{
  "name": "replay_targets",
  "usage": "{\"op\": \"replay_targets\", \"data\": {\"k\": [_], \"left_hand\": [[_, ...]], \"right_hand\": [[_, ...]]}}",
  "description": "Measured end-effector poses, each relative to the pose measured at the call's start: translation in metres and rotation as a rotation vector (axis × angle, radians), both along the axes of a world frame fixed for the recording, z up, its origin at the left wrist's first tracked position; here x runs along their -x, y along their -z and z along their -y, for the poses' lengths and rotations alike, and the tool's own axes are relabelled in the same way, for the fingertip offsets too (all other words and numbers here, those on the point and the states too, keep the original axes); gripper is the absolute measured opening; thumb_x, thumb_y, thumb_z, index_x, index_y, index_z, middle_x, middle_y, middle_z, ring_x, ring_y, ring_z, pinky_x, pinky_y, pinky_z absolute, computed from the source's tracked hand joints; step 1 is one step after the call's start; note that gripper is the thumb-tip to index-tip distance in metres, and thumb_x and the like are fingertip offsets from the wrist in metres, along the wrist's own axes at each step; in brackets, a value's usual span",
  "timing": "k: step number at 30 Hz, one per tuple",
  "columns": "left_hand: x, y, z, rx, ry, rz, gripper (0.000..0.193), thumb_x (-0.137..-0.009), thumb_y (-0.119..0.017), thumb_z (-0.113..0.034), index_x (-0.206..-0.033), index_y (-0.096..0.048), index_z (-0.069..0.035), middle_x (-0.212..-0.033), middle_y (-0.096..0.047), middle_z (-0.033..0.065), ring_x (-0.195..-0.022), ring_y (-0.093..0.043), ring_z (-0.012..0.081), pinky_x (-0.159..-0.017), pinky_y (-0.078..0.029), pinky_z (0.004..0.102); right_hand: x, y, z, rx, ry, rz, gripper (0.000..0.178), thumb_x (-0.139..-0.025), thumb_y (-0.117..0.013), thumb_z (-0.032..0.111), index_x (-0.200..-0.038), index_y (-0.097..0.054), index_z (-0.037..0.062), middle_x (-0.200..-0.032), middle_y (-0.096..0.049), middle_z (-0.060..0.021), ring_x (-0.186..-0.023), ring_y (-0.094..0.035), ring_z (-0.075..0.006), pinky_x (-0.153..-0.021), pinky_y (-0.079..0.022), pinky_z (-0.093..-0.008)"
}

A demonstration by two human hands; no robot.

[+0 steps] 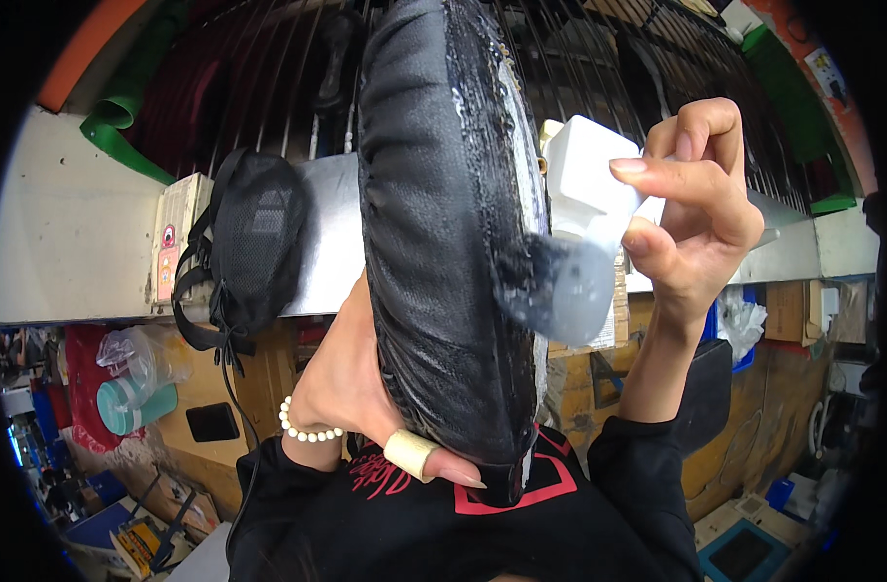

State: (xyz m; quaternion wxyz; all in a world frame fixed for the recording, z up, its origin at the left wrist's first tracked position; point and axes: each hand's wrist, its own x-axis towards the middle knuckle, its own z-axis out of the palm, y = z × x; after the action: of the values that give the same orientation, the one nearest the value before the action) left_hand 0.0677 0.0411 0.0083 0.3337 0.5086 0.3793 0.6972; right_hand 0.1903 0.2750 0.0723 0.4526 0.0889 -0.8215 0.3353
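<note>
my left hand [354, 380] wraps the puckered black pad [419, 223], held on edge before me | my right hand [700, 199] pinches a blurry pale tool [581, 299] by its side | its rim [484, 184] looks shiny in spots, maybe part done; a pale strip [523, 145] seems left

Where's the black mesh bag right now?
In the head view, the black mesh bag sits left of centre, between the pale stickered box and the padded black piece in the left hand.

Cushion [419, 233] blocks direct pass between left hand [344, 388] and right hand [700, 209]. Bag [259, 238] lies left; narrow gap between it and cushion. Rods [271, 73] bar far side.
</note>
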Motion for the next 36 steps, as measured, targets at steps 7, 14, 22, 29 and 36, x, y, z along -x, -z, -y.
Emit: {"op": "replay_targets", "data": {"k": [7,14,22,29,36], "left_hand": [[0.0,-0.006,0.007,0.071,0.001,0.041,0.141,-0.036,-0.105,-0.019,-0.151,-0.026,0.005,-0.139,-0.052,0.0157,-0.127,-0.053,0.0249,-0.11,-0.04,0.039],[0.003,-0.003,0.005,0.085,0.045,0.022,0.136,-0.036,-0.106,-0.02,-0.148,-0.032,0.006,-0.136,-0.056,0.0149,-0.124,-0.055,0.0233,-0.108,-0.042,0.0386],[0.005,-0.01,0.007,0.138,0.062,0.023,0.129,-0.037,-0.106,-0.02,-0.145,-0.04,0.007,-0.13,-0.061,0.0132,-0.119,-0.059,0.0207,-0.105,-0.045,0.037],[0.004,0.0,0.008,0.104,0.062,0.086,0.122,-0.042,-0.103,-0.022,-0.144,-0.041,0.006,-0.13,-0.061,0.0138,-0.117,-0.06,0.0216,-0.104,-0.046,0.037],[0.008,0.003,0.014,0.107,0.041,0.148,0.114,-0.051,-0.097,-0.025,-0.145,-0.041,0.004,-0.132,-0.06,0.0149,-0.12,-0.058,0.0237,-0.106,-0.046,0.0387]], "right_hand": [[-0.006,0.001,-0.006,-0.03,-0.032,0.047,0.043,-0.066,-0.091,0.043,-0.091,-0.081,0.01,-0.098,-0.041,-0.0041,-0.082,-0.049,-0.017,-0.07,-0.039,-0.028],[-0.006,0.006,-0.011,-0.089,-0.146,0.023,0.044,-0.058,-0.094,0.045,-0.088,-0.082,0.0139,-0.095,-0.041,-0.003,-0.081,-0.05,-0.0161,-0.067,-0.038,-0.0269],[-0.007,0.007,-0.004,0.028,0.069,0.082,0.036,-0.071,-0.085,0.037,-0.09,-0.08,0.0069,-0.099,-0.044,-0.005,-0.079,-0.049,-0.0141,-0.069,-0.04,-0.0281],[0.001,0.027,-0.029,-0.029,-0.2,-0.039,0.043,-0.057,-0.094,0.037,-0.088,-0.082,0.0104,-0.098,-0.043,-0.0043,-0.081,-0.049,-0.0147,-0.069,-0.041,-0.0271],[-0.007,0.022,-0.029,-0.106,-0.245,0.078,0.044,-0.052,-0.097,0.033,-0.089,-0.083,0.0131,-0.097,-0.041,-0.0035,-0.083,-0.051,-0.0164,-0.069,-0.041,-0.0272]]}}
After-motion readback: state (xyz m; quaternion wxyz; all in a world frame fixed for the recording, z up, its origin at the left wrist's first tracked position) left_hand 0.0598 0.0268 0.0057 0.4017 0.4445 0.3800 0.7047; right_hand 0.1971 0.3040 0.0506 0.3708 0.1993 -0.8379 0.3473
